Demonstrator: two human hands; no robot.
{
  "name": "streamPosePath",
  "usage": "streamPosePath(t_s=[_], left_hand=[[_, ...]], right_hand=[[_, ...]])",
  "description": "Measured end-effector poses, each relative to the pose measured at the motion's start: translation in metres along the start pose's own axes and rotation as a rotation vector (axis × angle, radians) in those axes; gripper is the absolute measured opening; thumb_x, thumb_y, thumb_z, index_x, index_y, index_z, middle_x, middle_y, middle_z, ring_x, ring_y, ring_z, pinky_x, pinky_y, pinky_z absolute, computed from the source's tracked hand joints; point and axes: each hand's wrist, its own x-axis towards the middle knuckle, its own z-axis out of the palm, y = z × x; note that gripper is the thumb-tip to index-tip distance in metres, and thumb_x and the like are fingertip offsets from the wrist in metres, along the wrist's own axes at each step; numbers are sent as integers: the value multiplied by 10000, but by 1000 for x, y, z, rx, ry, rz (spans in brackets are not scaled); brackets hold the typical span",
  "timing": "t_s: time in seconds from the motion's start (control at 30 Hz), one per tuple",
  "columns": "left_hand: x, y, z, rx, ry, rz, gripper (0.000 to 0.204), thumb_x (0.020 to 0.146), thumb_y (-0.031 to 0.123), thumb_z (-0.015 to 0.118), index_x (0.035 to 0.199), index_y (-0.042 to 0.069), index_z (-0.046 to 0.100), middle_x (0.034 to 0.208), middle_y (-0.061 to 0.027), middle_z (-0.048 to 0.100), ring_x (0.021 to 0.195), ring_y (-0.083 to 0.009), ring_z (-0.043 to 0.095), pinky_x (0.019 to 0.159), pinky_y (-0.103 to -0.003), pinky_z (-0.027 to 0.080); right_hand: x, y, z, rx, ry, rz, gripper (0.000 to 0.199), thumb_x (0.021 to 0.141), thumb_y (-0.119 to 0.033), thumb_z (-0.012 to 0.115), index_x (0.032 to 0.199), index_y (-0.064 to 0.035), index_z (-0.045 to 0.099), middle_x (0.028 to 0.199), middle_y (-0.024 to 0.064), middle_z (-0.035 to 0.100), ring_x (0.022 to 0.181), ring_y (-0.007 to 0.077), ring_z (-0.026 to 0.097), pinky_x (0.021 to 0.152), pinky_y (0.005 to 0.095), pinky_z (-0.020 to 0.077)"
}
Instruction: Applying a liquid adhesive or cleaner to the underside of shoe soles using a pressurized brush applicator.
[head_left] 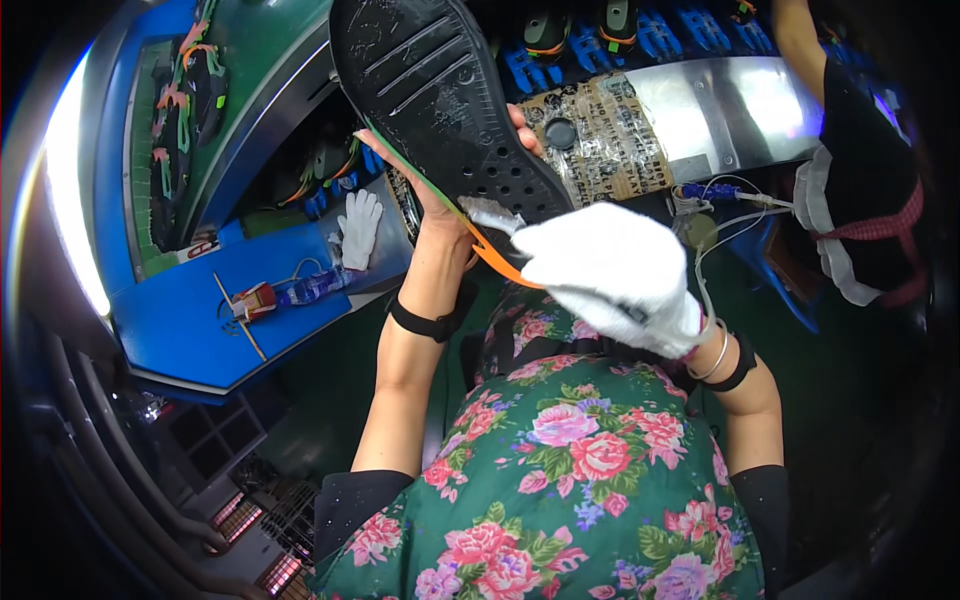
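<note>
bottle (pixel 315 288) near blue tabletop's (pixel 190 335) right edge, contents unclear | shoe sole (pixel 440 95) between your left hand's (pixel 440 205) spread fingers | your gloved right hand (pixel 615 275) pinches brush (pixel 488 214)

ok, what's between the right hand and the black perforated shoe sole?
Head view: pale brush tip, extending from the gloved right hand toward the perforated sole.

Head view: fisheye lens at the wearer's head, left unit of a side-by-side pair, facing down and forward over the floral garment (pixel 640 500). Left hand (pixel 438 207) and right hand (pixel 615 275) lie at close range, mid-frame; the blue table (pixel 185 335) lies farther off.
</note>
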Motion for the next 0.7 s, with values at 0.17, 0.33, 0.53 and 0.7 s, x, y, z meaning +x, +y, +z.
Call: streamPosePath(t_s=[0.17, 0.33, 0.53, 0.7], left_hand=[[3, 4, 2, 69, 3, -13, 1388, 581, 1099, 294, 1333, -41, 545, 1110, -235, 659, 961, -375, 686, 860, -524, 585], [7, 13, 0, 148, -98, 5, 1335, 616, 1067, 376, 1374, -23, 511, 1154, -231, 632, 1003, -356, 653, 901, -504, 557], [11, 16, -7, 203, -118, -58, 1307, 609, 1052, 462, 1369, -11, 522, 1195, -212, 610, 1052, -341, 618, 938, -469, 532], [19, 23, -8, 265, -244, -59, 1313, 590, 1049, 484, 1372, -5, 521, 1201, -203, 616, 1083, -345, 611, 930, -473, 537]], right_hand=[[-2, 10, 5, 356, 125, 186, 179, 774, 19, 798, 941, -43, 786, 1025, 149, 780, 923, 274, 760, 805, 361, 598], [0, -2, -2, 79, 60, 74, 191, 781, -23, 804, 969, -57, 804, 1022, 110, 783, 894, 258, 754, 793, 340, 594], [-5, 8, -5, 211, 131, 176, 158, 780, 17, 800, 927, -39, 781, 1004, 154, 782, 892, 284, 761, 794, 362, 599], [-5, 1, -2, 222, 72, 162, 185, 762, 31, 805, 931, -40, 779, 999, 148, 782, 897, 290, 760, 802, 368, 601]])
